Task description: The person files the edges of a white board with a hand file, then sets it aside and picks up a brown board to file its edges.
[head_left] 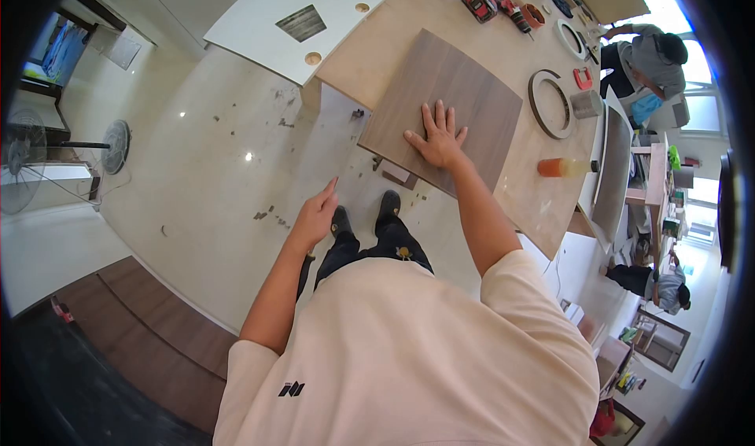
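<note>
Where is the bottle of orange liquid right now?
In the head view, the bottle is on the worktop, to the right of the brown board under the right hand, just below the ring.

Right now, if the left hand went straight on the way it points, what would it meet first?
The left hand would probably meet the near-left corner of the wood-grain panel, though its height is unclear; it might pass below.

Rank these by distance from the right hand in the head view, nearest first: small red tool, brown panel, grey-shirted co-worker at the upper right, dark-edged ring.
1. Brown panel: directly under the right hand.
2. Dark-edged ring: right of the panel.
3. Small red tool: just beyond the ring.
4. Co-worker: past the table.
</note>
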`<state>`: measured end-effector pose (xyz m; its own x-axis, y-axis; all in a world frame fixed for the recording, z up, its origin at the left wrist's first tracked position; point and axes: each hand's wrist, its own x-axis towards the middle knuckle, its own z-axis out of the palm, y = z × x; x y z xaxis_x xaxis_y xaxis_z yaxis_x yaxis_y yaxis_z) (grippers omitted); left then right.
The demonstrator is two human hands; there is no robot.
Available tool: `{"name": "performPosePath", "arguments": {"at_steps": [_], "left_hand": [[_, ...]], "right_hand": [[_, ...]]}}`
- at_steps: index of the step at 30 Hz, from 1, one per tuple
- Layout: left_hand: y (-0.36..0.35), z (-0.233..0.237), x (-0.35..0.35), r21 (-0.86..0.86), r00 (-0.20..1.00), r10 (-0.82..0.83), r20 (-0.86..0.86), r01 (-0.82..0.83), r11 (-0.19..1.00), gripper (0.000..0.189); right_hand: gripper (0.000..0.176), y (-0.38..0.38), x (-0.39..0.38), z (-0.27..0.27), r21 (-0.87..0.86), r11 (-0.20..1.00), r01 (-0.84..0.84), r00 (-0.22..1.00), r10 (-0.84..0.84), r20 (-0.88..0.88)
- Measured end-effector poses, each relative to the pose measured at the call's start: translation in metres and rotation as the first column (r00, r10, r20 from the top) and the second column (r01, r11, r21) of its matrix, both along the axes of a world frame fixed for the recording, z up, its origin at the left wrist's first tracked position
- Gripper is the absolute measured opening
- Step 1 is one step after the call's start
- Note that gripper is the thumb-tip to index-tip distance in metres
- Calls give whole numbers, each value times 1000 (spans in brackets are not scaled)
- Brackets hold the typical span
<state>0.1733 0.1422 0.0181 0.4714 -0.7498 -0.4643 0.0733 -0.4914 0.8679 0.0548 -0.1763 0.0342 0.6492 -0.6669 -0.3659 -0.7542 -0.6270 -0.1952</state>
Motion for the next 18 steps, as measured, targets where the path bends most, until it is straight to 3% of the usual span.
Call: {"name": "performPosePath", "arguments": {"at_steps": [5, 7, 10, 13, 16, 18], "left_hand": [[8, -1, -2, -44, 999, 7, 39, -5, 999, 47], [12, 1, -4, 29, 999, -7, 32, 6, 1000, 47], [-12, -11, -3, 40, 978, 105, -183, -99, 994, 45], [-4, -40, 3, 55, 970, 110, -215, -100, 993, 46], [18, -10, 6, 255, 939, 202, -280, -130, 958, 46], [59, -43, 16, 319, 953, 185, -240, -103, 942, 45]], "right_hand": [[95, -1, -1, 4, 21, 1000, 3, 1000, -2, -12], [94, 1, -2, -2, 13, 1000, 3, 1000, -3, 6], [91, 0, -4, -3, 12, 1000, -14, 999, 13, 47], [85, 6, -10, -5, -85, 995, -49, 996, 55, 67], [77, 35, -44, -14, -169, 984, -47, 982, 77, 174], [74, 65, -93, -20, -225, 974, 26, 967, 33, 254]]}}
